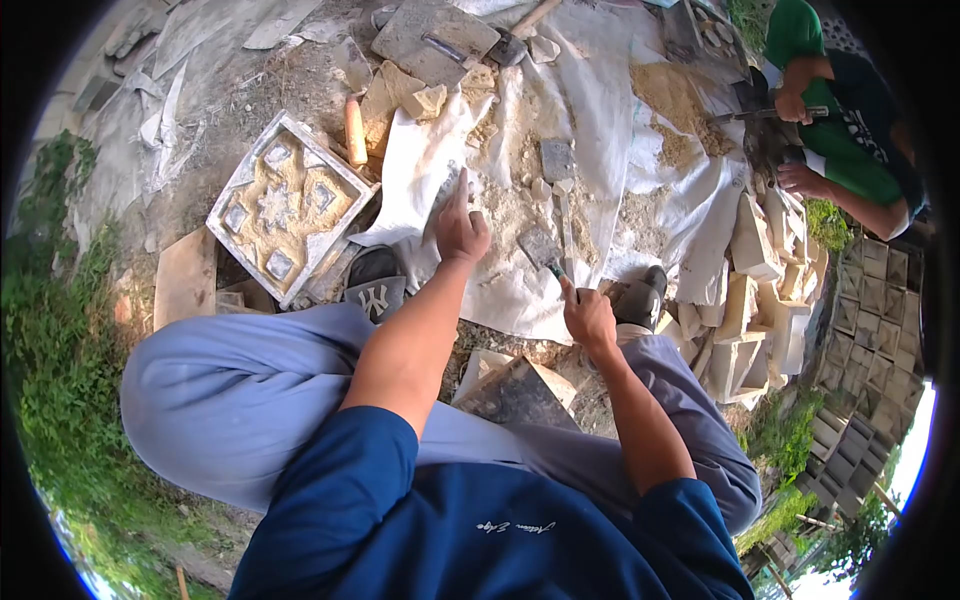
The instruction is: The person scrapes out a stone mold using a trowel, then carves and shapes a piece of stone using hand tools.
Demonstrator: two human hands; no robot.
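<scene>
Over the white sheet (520,300), my left hand (462,232) has its index finger stretched forward toward a small grey piece; whether the fingertip touches it cannot be made out. My right hand (590,318) is wrapped round the handle of a small tool, with the thumb on top. The tool's flat grey blade (540,247) lies just ahead of that hand, low over the sheet. A long thin metal bar (566,225) extends forward beside it. Farther ahead sits a dark square block (557,160). Crumbs of sandy material cover the sheet around these things.
A square patterned mould (292,207) stands at left, beside an orange cylinder (355,131). A hammer (508,48) lies on a stone slab (420,35). Cut blocks (755,300) are piled at right. Another person (845,120) holds a tool at upper right.
</scene>
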